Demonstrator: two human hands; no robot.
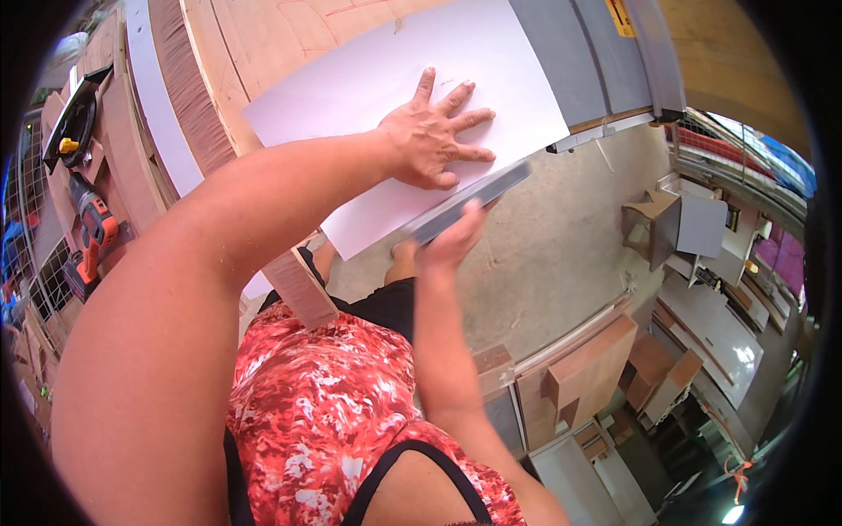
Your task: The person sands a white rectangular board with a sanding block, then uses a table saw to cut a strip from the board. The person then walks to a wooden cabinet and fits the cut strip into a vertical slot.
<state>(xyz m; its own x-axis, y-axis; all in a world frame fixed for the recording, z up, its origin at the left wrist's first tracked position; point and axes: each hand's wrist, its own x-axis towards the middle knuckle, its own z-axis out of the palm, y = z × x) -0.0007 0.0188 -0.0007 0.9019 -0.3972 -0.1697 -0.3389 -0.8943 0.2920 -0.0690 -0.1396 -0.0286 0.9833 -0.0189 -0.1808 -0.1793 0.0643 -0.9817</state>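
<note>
My left hand (443, 140) lies spread flat on a white sheet (346, 96), which rests on a pale wooden worktop (232, 44). My right hand (452, 237) grips a long grey flat bar (469, 197) at the sheet's near right edge; it is slightly blurred. Beside the sheet's far right is a grey metal surface (596, 61) with a small yellow label. A narrow wooden strip (298, 289) juts from the worktop toward my body below my left forearm.
An orange and black power drill (95, 232) lies among boards on the left, near a black tool with a yellow part (70, 140). The concrete floor (544, 263) shows below the bench. Wooden panels and boxes (588, 368) and stacked pale boards (710, 324) stand on the right.
</note>
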